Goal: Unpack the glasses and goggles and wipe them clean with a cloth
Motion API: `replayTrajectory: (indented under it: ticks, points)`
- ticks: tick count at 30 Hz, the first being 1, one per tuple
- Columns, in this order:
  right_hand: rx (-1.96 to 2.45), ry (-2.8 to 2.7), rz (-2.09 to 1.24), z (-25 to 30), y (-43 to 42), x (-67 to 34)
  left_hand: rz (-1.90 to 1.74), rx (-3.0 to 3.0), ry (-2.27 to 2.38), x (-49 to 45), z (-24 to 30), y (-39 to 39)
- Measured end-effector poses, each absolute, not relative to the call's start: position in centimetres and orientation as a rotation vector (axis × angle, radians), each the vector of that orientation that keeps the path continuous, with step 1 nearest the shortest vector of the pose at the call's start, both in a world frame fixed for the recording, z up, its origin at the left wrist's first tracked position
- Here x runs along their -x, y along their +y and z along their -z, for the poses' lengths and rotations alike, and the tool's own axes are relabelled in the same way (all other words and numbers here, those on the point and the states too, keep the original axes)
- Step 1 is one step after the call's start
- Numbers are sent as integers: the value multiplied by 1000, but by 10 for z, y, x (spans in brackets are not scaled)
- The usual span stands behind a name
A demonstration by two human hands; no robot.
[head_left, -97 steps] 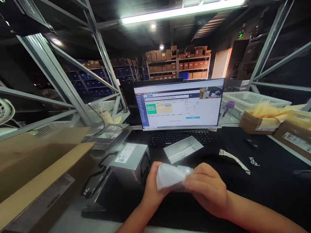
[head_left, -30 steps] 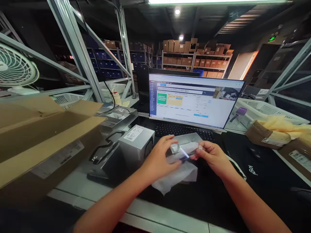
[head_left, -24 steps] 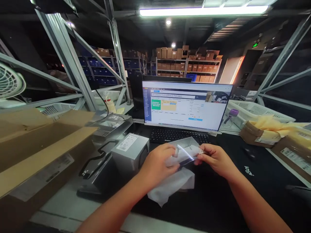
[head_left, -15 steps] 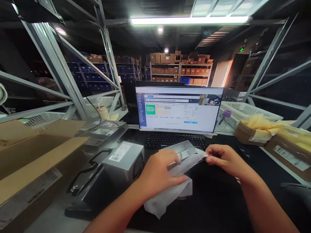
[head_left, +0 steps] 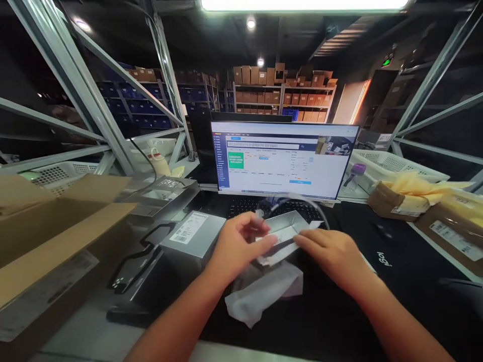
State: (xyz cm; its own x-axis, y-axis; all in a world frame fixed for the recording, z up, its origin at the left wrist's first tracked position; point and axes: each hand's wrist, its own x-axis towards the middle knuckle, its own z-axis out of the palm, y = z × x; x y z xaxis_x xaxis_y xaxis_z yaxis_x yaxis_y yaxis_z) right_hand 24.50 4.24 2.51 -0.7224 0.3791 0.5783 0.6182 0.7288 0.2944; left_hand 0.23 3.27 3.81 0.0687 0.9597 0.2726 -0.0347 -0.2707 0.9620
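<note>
A small open grey box stands tilted in front of the keyboard. My left hand is at its left end, fingers curled and thumb along the near edge. My right hand is closed at the near right side of the box, fingers together on its pale edge. A clear, blurred loop, like tubing, arches over the box; a translucent bit shows by my left fingers. A crumpled white wrapping sleeve lies on the black mat below. Left of my hand stands a closed grey box with a white label.
A monitor and keyboard stand behind. A large open carton is on the left. On the right are cartons with yellow packing, a white basket, a purple-capped bottle and a mouse.
The white sleeve has left both hands and lies on the mat. The clear loop now shows above the small box. My right hand has moved left to the box; the view has tilted down.
</note>
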Motion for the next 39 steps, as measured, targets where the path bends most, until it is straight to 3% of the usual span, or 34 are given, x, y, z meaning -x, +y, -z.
replayTrajectory:
  ticks: [7,11,14,17,21,24,30,36,39]
  points:
    - [1317,-2212,535,-31,57,-293,-1991,-1301,915,29,-57,26]
    - [1258,-2257,134,-12,54,-253,-2165,-1154,943,38,-65,30]
    - [935,-2733,-81,11,45,-211,-2137,-1125,923,35,-65,29]
    - [983,-3016,-121,38,42,-187,-2068,-1161,946,27,-60,27]
    - [1138,-3000,-103,53,46,-186,-1960,-1207,961,13,-44,29]
    - [1128,-2955,-134,30,44,-202,-1869,-1147,910,-2,-30,34]
    - [1060,-2504,112,-37,11,-237,-1816,-811,805,-21,-22,38]
    - [664,-2366,708,-42,4,-236,-1461,-539,731,-30,-15,41]
    - [604,-2289,821,-37,22,-248,-1303,-626,676,-29,-14,39]
